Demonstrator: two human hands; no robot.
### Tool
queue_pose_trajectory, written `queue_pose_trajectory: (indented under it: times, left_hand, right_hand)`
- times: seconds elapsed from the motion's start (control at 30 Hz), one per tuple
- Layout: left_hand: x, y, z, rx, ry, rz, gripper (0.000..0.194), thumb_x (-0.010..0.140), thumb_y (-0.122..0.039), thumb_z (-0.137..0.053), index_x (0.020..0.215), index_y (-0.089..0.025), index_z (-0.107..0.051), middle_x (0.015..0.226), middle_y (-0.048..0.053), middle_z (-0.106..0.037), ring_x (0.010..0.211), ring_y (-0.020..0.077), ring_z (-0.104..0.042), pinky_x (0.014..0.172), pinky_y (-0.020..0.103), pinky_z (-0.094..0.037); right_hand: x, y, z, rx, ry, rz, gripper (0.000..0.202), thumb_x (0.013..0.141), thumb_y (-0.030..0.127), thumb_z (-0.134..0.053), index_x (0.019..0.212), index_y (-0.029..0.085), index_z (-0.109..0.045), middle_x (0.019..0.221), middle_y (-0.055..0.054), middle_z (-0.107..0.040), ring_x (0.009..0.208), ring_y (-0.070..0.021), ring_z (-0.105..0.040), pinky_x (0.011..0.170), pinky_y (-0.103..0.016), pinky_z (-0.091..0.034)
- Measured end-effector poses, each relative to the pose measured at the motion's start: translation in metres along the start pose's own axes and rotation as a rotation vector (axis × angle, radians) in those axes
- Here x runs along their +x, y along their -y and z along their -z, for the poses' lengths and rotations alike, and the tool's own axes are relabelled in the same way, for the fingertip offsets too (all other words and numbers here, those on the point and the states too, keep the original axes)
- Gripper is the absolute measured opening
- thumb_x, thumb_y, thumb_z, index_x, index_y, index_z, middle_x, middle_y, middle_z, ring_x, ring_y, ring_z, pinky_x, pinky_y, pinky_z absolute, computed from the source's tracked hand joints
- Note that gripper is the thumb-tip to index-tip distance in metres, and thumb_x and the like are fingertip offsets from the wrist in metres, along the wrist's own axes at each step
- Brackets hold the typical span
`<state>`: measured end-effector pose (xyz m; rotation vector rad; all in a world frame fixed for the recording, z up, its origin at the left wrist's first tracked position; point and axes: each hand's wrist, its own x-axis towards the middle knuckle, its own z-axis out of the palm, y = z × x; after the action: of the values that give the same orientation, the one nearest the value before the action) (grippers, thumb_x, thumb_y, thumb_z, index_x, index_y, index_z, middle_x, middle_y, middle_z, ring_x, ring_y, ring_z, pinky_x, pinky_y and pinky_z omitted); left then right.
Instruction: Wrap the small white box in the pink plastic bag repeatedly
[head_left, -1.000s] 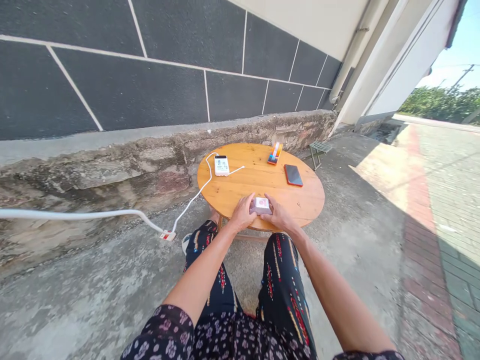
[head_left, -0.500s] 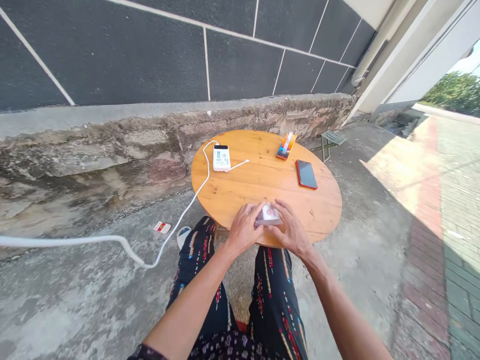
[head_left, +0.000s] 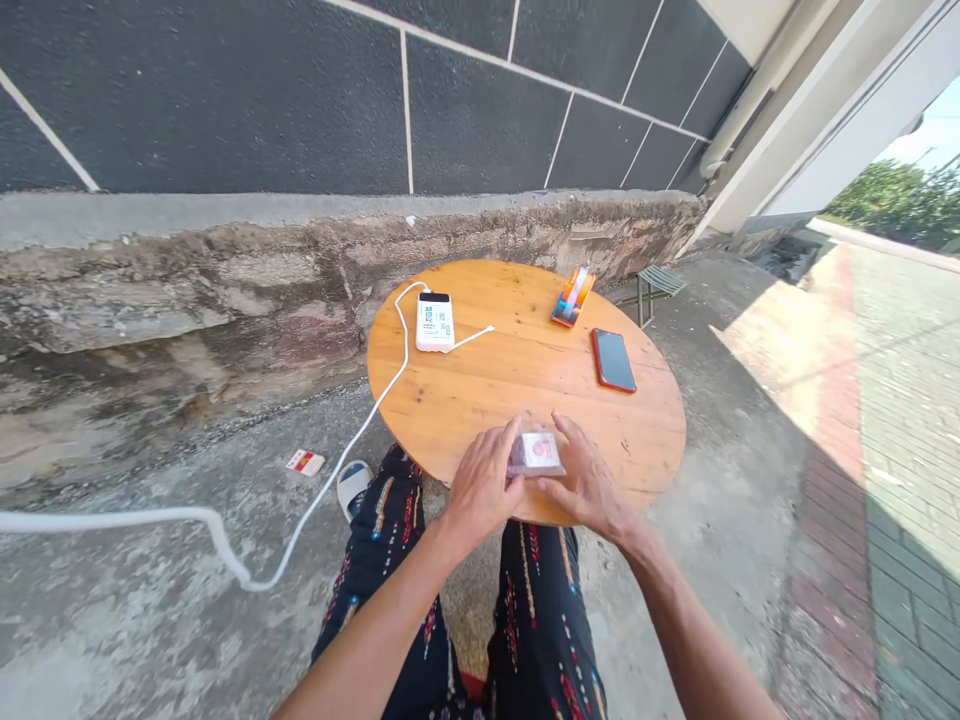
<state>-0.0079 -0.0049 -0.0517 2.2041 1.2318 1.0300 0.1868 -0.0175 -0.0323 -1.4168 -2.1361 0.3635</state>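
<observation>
A small box-shaped packet (head_left: 538, 452) in clear, shiny wrapping lies on the near edge of the round wooden table (head_left: 517, 380). Its top is pale with a reddish picture; the exact kind cannot be made out. My left hand (head_left: 484, 482) rests along the packet's left side, fingers stretched and thumb apart, seeming to touch the wrapping. On the other side, my right hand (head_left: 591, 482) is spread, its thumb near the lower right corner and a small gap between palm and packet. Neither hand is closed round it.
A white power bank-like device (head_left: 435, 322) with a white cable (head_left: 352, 440) sits at the table's left. Toward the back right are an orange and blue tape dispenser (head_left: 574, 298) and a red-edged phone (head_left: 613, 360). A folding stool (head_left: 654, 285) stands beyond, by the wall (head_left: 300, 110).
My hands have parted slightly from the packet, the right one moving off its right side, so more of the packet shows. The view has shifted a little.
</observation>
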Motion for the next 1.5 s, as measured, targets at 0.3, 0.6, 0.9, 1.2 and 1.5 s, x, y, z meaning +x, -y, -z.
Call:
queue_pose_trajectory:
  times: [0.3, 0.6, 0.9, 1.2, 1.5]
  left_hand:
    - [0.001, 0.001, -0.003, 0.025, -0.002, 0.016, 0.074, 0.074, -0.008, -0.051, 0.142, -0.021, -0.025, 0.128, 0.009, -0.051, 0.116, 0.0241, -0.045, 0.1, 0.042, -0.04]
    - [0.012, 0.0, -0.002, -0.034, 0.018, 0.062, 0.073, 0.072, -0.005, -0.05, 0.141, -0.022, -0.029, 0.127, 0.008, -0.052, 0.117, 0.0227, -0.046, 0.1, 0.041, -0.04]
    - [0.028, 0.003, 0.005, -0.087, 0.043, 0.003, 0.081, 0.068, -0.007, -0.052, 0.143, -0.021, -0.025, 0.14, 0.01, -0.04, 0.129, 0.0258, -0.037, 0.109, 0.044, -0.032]
    - [0.029, 0.0, 0.007, -0.13, 0.055, 0.094, 0.075, 0.077, -0.019, -0.058, 0.144, -0.023, -0.025, 0.141, 0.009, -0.041, 0.13, 0.0251, -0.037, 0.109, 0.043, -0.033]
    - [0.031, 0.001, 0.001, -0.133, 0.033, 0.147, 0.067, 0.082, -0.018, -0.057, 0.142, -0.025, -0.028, 0.133, 0.007, -0.051, 0.122, 0.0226, -0.046, 0.103, 0.04, -0.037]
  right_hand:
    - [0.011, -0.01, -0.005, 0.192, 0.041, -0.084, 0.087, 0.075, 0.041, -0.068, 0.146, 0.025, -0.02, 0.132, -0.011, -0.051, 0.121, -0.0289, -0.049, 0.102, -0.049, -0.037]
    - [0.015, -0.017, -0.011, 0.195, -0.025, -0.095, 0.078, 0.074, 0.043, -0.07, 0.14, 0.025, -0.033, 0.126, -0.011, -0.055, 0.119, -0.0282, -0.049, 0.101, -0.047, -0.038]
    - [0.023, -0.029, -0.004, 0.149, -0.027, -0.083, 0.082, 0.076, 0.047, -0.066, 0.144, 0.026, -0.025, 0.139, -0.012, -0.045, 0.126, -0.0302, -0.044, 0.103, -0.052, -0.037]
    - [0.008, -0.027, 0.003, 0.234, -0.031, -0.157, 0.075, 0.079, 0.046, -0.065, 0.142, 0.028, -0.029, 0.144, -0.009, -0.04, 0.129, -0.0285, -0.041, 0.106, -0.05, -0.036]
    - [0.026, -0.029, -0.004, 0.307, -0.003, -0.133, 0.075, 0.081, 0.044, -0.063, 0.144, 0.03, -0.025, 0.132, -0.01, -0.051, 0.123, -0.0284, -0.047, 0.104, -0.052, -0.037]
